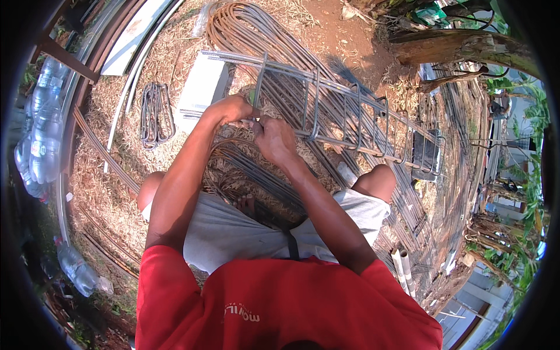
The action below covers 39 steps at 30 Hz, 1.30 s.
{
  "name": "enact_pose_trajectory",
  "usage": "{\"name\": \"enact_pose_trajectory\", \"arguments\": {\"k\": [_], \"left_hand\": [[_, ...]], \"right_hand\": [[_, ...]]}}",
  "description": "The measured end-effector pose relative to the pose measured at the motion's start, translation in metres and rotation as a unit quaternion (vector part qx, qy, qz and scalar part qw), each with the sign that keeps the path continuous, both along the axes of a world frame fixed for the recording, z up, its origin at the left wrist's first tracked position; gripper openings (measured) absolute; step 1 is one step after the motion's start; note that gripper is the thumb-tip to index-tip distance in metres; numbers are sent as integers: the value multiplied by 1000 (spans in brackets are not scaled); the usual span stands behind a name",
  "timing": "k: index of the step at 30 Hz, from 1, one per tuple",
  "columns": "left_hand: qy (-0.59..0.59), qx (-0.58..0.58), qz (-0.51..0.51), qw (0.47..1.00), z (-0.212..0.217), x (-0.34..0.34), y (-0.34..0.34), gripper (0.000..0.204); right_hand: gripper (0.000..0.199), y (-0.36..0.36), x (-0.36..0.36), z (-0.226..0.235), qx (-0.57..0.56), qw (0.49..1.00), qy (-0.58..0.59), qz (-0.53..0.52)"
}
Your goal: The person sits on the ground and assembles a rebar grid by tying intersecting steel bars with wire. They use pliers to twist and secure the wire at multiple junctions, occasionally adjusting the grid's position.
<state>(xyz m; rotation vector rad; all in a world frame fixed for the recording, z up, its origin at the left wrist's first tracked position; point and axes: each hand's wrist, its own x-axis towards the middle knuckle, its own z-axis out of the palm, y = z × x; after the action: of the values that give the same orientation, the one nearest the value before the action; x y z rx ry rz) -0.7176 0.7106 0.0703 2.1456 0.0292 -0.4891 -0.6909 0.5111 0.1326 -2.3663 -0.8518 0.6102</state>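
Note:
In front of me lies a rebar cage (344, 96), long ribbed bars with several square stirrups along them. Its left end rests on a white block (201, 87). My left hand (232, 109) is closed at the near corner of the end stirrup (260, 79), its fingers bent around the steel there. Right beside it, my right hand (275, 139) is closed with thumb and fingers pinched together at the near long bar. Whatever lies between its fingertips is hidden or too small to make out. The two hands almost touch.
Bent rebar (251, 29) lies in a long bundle beneath and beyond the cage. More dark bars (256, 169) lie between my knees. Loose stirrups (156, 116) are stacked on the straw at left. Plastic bottles (46, 128) line the left edge; a tree trunk (461, 48) is at far right.

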Motion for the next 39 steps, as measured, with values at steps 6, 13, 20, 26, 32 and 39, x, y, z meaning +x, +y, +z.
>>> {"name": "enact_pose_trajectory", "arguments": {"k": [6, 13, 20, 26, 32, 39], "left_hand": [[154, -55, 136, 977, 17, -1, -5, 33], [35, 25, 7, 999, 8, -5, -2, 38], [73, 31, 8, 997, 14, -1, -8, 37], [139, -18, 104, 985, 18, -3, -12, 33], [174, -48, 151, 972, 24, -2, -14, 39], [113, -50, 102, 987, 10, -1, -11, 23]], "right_hand": [[24, 0, -43, -36, 311, 654, 557, -406], [46, -61, -28, -66, 126, 875, 440, -160], [43, -172, 18, -200, -227, 961, -91, -127], [52, -192, 34, -258, -325, 939, -53, -100], [21, -201, 26, -263, -35, 990, 33, -133], [24, -148, -4, -97, 133, 990, 5, 44]]}}
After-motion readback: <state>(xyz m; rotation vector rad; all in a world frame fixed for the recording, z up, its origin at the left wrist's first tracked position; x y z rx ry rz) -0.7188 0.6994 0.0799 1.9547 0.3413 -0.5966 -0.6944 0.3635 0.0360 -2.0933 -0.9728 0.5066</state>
